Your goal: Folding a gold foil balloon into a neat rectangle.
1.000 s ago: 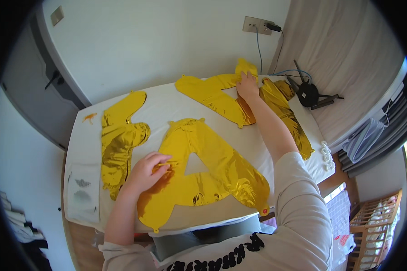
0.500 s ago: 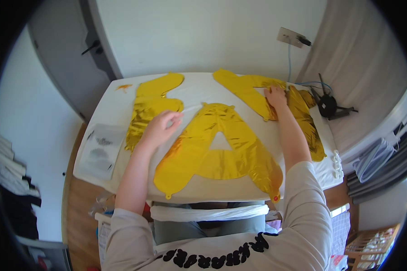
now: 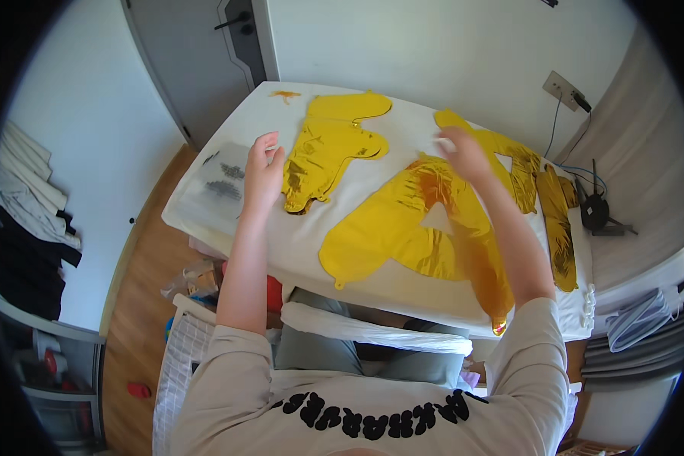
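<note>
Several flat gold foil balloons lie on a white table (image 3: pixel 372 285). The nearest is a large triangle-shaped one with a hole in it (image 3: pixel 410 228). Another gold balloon (image 3: pixel 328 148) lies at the left, and more (image 3: pixel 532 178) stretch along the right side. My left hand (image 3: pixel 262 169) hovers open just left of the left balloon, fingers spread, holding nothing. My right hand (image 3: pixel 462 152) is raised above the top of the triangle-shaped balloon, blurred, with nothing visibly in it.
A clear plastic bag with dark print (image 3: pixel 222 182) lies on the table's left end. A small gold scrap (image 3: pixel 285 96) sits at the far corner. A grey door (image 3: pixel 205 53) stands behind. A wall socket with cables (image 3: pixel 566 93) and a black device (image 3: pixel 594 209) are at right.
Both hands have lifted off the balloons. My left hand moved left, off the triangle-shaped balloon, and my right hand came back from the far right balloons. The view swung left.
</note>
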Motion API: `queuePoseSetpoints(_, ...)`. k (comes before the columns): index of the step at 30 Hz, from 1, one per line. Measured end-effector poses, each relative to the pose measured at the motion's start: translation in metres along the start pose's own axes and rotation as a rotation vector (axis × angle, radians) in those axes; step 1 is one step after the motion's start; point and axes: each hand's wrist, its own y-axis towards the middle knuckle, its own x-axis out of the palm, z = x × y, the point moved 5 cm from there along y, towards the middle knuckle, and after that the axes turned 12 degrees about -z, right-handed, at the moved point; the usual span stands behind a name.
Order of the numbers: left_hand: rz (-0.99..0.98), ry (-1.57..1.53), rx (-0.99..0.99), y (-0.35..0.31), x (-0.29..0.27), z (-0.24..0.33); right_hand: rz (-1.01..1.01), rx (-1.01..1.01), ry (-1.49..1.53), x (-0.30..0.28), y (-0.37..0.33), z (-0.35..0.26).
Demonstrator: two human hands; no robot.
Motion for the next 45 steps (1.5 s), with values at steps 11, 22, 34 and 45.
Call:
queuePoseSetpoints(11, -0.069, 0.027, -0.065, -0.078, 0.019, -0.014, -0.38, -0.404, 0.109, 0.133, 0.024, -0.273)
queuePoseSetpoints(22, 0.021, 0.163, -0.019, -0.09, 0.013, -0.001, -0.381, -0.106, 0.595, 0.138, 0.028, -0.253)
queuePoseSetpoints(34, 0.007, 0.22, 0.014, -0.092, 0.017, 0.018, -0.396, 0.034, 1.084, 0.159, 0.046, -0.224)
queuePoseSetpoints(45, -0.123, 0.491, 0.068, -0.091, 0.025, 0.031, -0.273, 0.172, 1.347, 0.164, 0.049, -0.21)
